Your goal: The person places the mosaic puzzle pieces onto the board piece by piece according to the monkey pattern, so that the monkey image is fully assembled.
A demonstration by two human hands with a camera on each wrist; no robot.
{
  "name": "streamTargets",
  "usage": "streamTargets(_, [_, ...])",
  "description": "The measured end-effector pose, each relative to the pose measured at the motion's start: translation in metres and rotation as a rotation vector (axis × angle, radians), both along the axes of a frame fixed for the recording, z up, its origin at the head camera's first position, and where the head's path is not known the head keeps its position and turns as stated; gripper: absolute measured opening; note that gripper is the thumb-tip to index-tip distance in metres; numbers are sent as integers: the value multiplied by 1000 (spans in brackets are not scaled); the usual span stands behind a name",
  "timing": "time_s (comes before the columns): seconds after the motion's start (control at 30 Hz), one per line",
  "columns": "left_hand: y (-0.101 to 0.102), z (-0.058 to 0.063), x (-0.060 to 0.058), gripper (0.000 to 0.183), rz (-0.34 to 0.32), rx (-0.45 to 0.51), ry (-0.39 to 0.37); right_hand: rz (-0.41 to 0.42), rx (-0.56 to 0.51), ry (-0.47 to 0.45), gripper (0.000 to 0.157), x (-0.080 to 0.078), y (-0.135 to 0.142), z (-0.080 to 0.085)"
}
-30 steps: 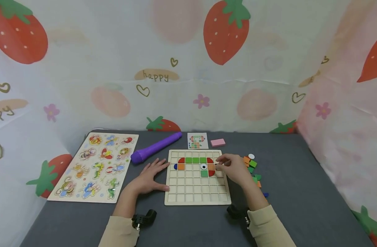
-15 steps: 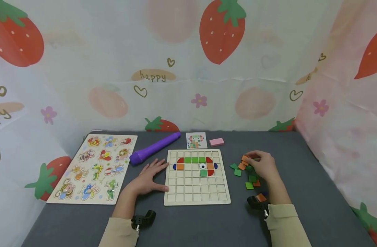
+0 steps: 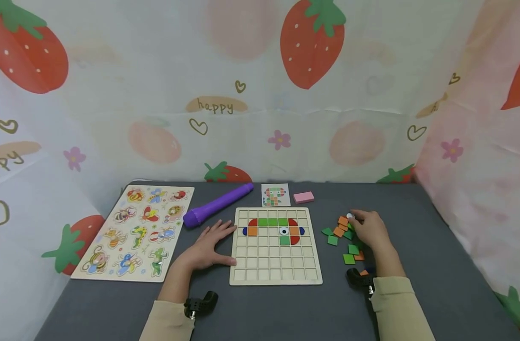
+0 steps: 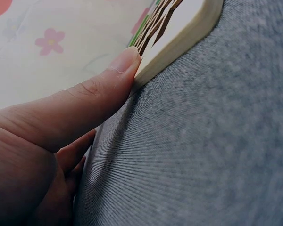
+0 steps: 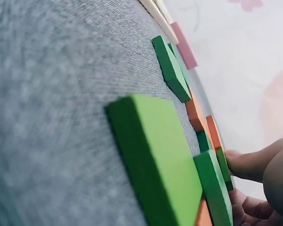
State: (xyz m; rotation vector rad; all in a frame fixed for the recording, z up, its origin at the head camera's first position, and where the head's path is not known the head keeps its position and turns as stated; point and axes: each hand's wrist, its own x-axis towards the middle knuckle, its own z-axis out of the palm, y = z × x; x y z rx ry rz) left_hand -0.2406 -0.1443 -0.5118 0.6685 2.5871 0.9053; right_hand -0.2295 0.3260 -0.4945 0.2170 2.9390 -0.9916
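A square wooden grid board point(image 3: 277, 274) lies at mid-table, its upper rows holding red, green, orange and blue pieces and an eye piece point(image 3: 284, 231). My left hand point(image 3: 206, 246) lies at the board's left edge with fingers spread. In the left wrist view its thumb point(image 4: 99, 92) touches the board's side. Right of the board, my right hand point(image 3: 370, 229) pinches a small white round piece point(image 3: 350, 216) over a heap of loose pieces. Among them are a light green square point(image 5: 155, 146) and orange tiles point(image 3: 338, 231). The right wrist view does not show the white piece.
A picture card point(image 3: 275, 195) and a pink block point(image 3: 304, 197) lie behind the board. To the left are a purple microphone-shaped object point(image 3: 219, 204) and an insect puzzle board point(image 3: 127, 260). A strawberry-print cloth point(image 3: 251, 156) hangs behind the table.
My right hand has left the board's right side, where a blue piece now shows, and moved right to the loose pieces, then onto the white piece. The left hand stays put.
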Motion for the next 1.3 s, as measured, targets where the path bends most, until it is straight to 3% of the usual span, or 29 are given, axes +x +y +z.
streamTargets(0.2, [1, 0, 0, 98, 5, 0, -1, -73, -49, 19, 31, 0, -1, 1])
streamTargets(0.4, [1, 2, 1, 98, 5, 1, -1, -124, -82, 8, 27, 0, 0, 4])
streamTargets(0.57, [3, 2, 1, 98, 0, 5, -1, -76, -81, -12, 29, 2, 8, 8])
streamTargets(0.77, [2, 1, 0, 98, 9, 4, -9, 94, -79, -79, 34, 8, 20, 15])
streamTargets(0.9, [2, 1, 1, 98, 11, -3, -12, 150, -79, -105, 37, 8, 24, 18])
streamTargets(1.3, [2, 6, 3, 98, 13, 9, -18, 105, 84, -75, 25, 13, 36, 20])
